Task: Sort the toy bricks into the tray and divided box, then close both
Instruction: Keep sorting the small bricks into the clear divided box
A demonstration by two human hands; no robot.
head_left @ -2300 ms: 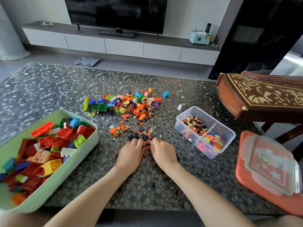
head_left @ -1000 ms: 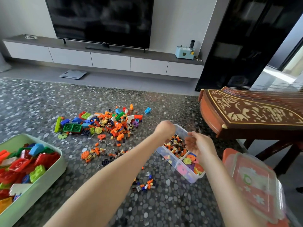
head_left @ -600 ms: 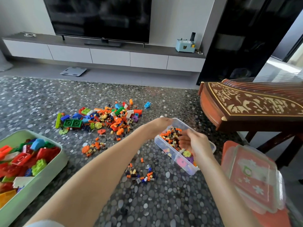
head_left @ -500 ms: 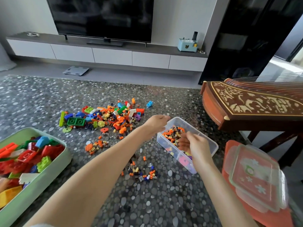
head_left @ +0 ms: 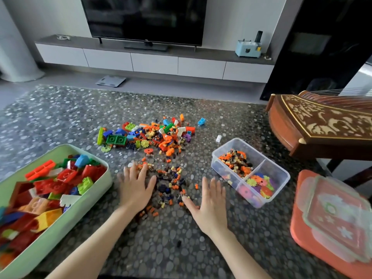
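Hands, two of them, lie palm-down over the desk (head_left: 181, 250), a dark top with a pebble pattern. The left hand (head_left: 134, 190) is released, fingers straight and spread, a little blurred. The right hand (head_left: 211, 202) is released too, fingers straight and thumb held out; neither grasps anything.

One scatter of small bricks (head_left: 171, 184) lies between the two hands, touching the left hand's thumb side and just beside the right thumb. A few bits trail down toward the left wrist. One larger heap of mixed bricks (head_left: 153, 135) sits farther out, beyond both hands' fingertips, with one blue brick (head_left: 201, 121) and one white piece (head_left: 218, 138) apart from it on the right.

One green tray (head_left: 22, 170), lidless and heaped with big bricks, stands just left of the left hand. One divided box (head_left: 278, 171) stands to the right of the right hand, uncovered. It has two compartments: the far one holds small orange and black bricks, the near one flower-shaped discs.

Two lids are stacked at the desk's right edge, one clear lid (head_left: 338, 218) on one orange lid (head_left: 302, 244).
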